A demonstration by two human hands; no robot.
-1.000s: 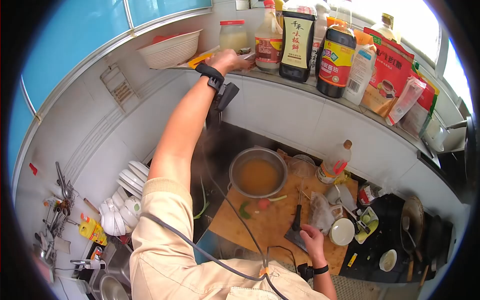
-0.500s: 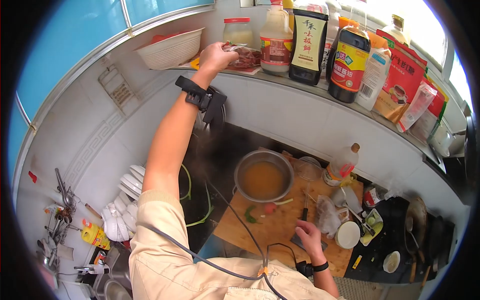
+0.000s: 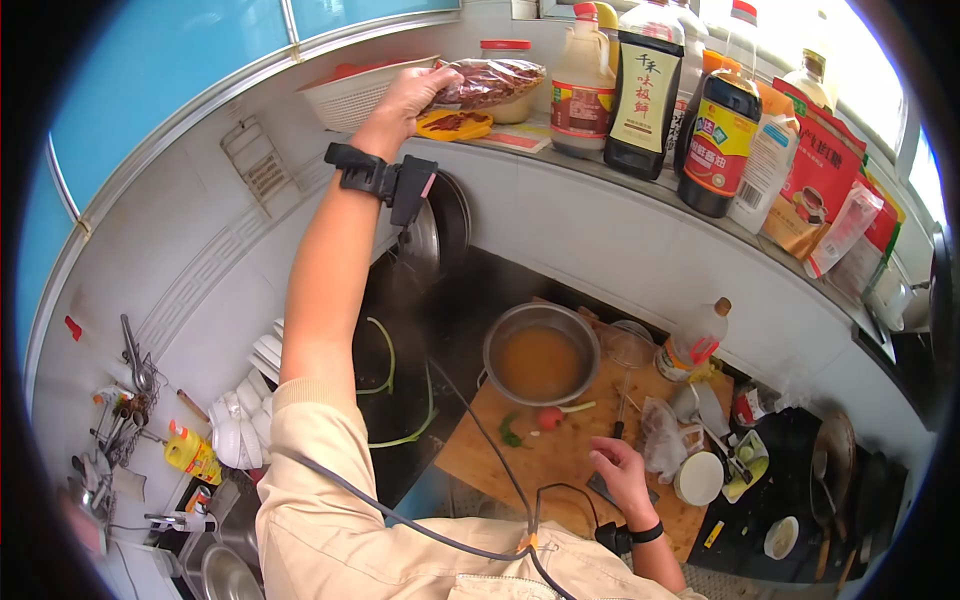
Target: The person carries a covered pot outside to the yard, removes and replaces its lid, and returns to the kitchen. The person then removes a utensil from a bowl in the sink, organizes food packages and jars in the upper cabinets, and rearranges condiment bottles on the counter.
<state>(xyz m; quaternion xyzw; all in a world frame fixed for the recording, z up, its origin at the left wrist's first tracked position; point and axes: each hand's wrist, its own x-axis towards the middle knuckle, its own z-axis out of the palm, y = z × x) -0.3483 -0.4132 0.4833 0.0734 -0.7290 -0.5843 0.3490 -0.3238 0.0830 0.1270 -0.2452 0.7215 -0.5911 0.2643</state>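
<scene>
Bag [image 3: 497, 84] at twelve o'clock is pinched at one end by the left hand [image 3: 412, 97], seemingly to clear the shelf [image 3: 595, 165]; the right hand [image 3: 622, 476], at five o'clock, curls loosely, any grip unclear.

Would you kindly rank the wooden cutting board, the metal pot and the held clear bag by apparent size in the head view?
1. Wooden cutting board
2. Metal pot
3. Clear bag of dark red food

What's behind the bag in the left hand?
A jar; its red lid and lower part show. The bag covers its middle, so that can't be made out.
</scene>
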